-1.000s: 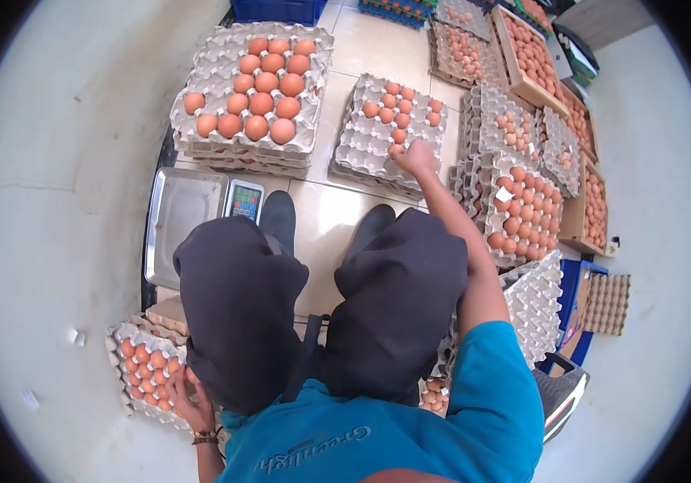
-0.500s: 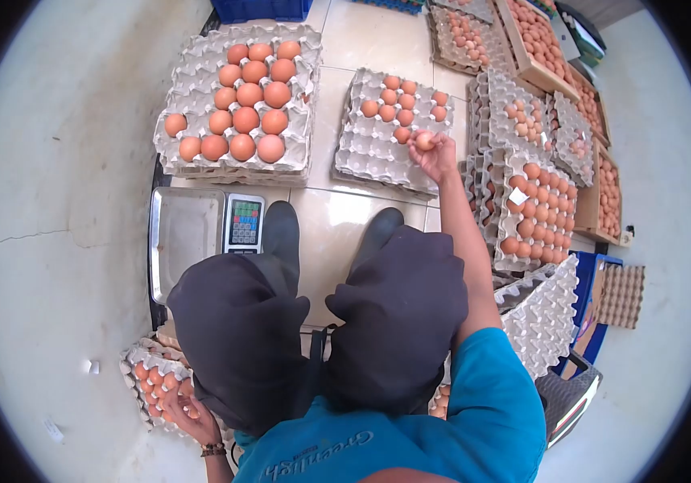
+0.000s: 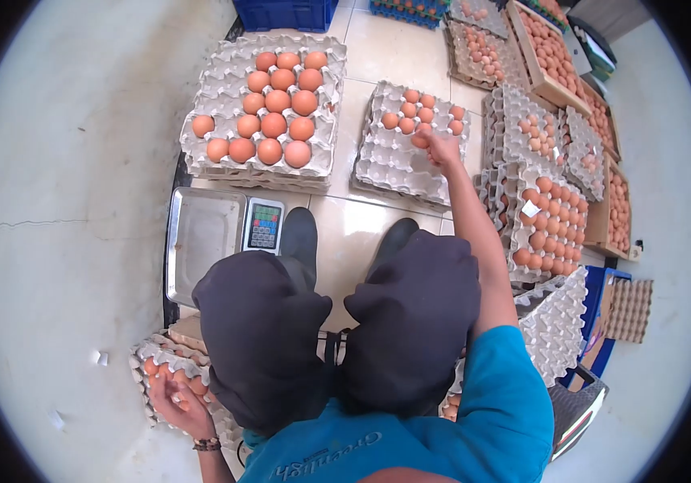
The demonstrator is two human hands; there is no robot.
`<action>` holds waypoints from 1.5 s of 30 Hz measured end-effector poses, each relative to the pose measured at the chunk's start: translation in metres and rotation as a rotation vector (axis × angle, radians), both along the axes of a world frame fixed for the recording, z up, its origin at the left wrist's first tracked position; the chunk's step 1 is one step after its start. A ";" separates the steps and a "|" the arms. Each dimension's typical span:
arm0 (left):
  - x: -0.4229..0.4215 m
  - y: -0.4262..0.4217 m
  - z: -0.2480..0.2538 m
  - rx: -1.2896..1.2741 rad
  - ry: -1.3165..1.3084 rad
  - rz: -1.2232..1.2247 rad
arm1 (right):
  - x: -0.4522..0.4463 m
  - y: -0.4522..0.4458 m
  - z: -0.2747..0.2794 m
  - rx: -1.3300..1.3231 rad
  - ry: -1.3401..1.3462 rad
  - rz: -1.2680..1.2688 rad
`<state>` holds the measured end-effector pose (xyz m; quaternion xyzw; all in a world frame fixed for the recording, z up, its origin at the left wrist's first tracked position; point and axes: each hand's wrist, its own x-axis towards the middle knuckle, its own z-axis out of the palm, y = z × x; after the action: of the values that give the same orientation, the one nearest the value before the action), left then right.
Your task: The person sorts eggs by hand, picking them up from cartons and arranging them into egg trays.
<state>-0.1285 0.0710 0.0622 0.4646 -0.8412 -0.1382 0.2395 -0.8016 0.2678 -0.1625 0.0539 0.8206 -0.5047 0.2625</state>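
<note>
My right hand (image 3: 442, 151) reaches over a stack of grey egg trays (image 3: 398, 173), its fingers closed around a brown egg (image 3: 420, 138). Several other brown eggs (image 3: 424, 114) sit in cups toward the far side of that top tray. Down at the lower left, my left hand (image 3: 176, 406) is beside another tray, fingers apart and slightly curled over brown eggs (image 3: 198, 385); part of that tray is hidden by my leg. A larger tray stack (image 3: 224, 76) at the upper left carries several bigger brown eggs (image 3: 278, 101).
A scale with a metal pan (image 3: 204, 241) and a keypad (image 3: 264, 225) stands left of my boots (image 3: 301, 241). Along the right are stacked egg trays (image 3: 550, 225), wooden crates of eggs (image 3: 546, 60) and a leaning tray (image 3: 554, 330). A blue crate (image 3: 285, 14) stands at the top.
The view has shifted, so the trays appear further right and lower. My right hand has lowered toward the tray; the paler egg it held up is no longer distinct. My left hand's fingers have spread.
</note>
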 end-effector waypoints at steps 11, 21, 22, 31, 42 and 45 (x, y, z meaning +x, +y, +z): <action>-0.247 0.002 0.115 0.318 0.451 -0.792 | 0.134 -0.063 0.333 -0.442 0.065 1.046; -0.190 -0.007 0.118 0.528 0.537 -0.698 | 0.290 -0.098 0.383 -0.350 0.232 1.040; -0.162 -0.008 0.113 0.630 0.501 -0.566 | 0.291 -0.097 0.377 -0.337 0.190 1.001; 0.062 0.007 -0.026 0.674 0.588 0.118 | 0.268 -0.076 0.336 -0.495 0.103 0.702; 0.120 0.067 -0.052 0.061 -0.011 0.092 | 0.264 -0.071 0.339 -0.525 0.099 0.647; 0.116 0.071 -0.055 0.039 0.071 0.121 | 0.270 -0.069 0.333 -0.676 -0.046 0.726</action>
<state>-0.0128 0.1419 0.0074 0.5141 -0.7997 -0.1563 0.2680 -0.5318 0.1984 0.1704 -0.3124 0.5709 -0.6171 0.4424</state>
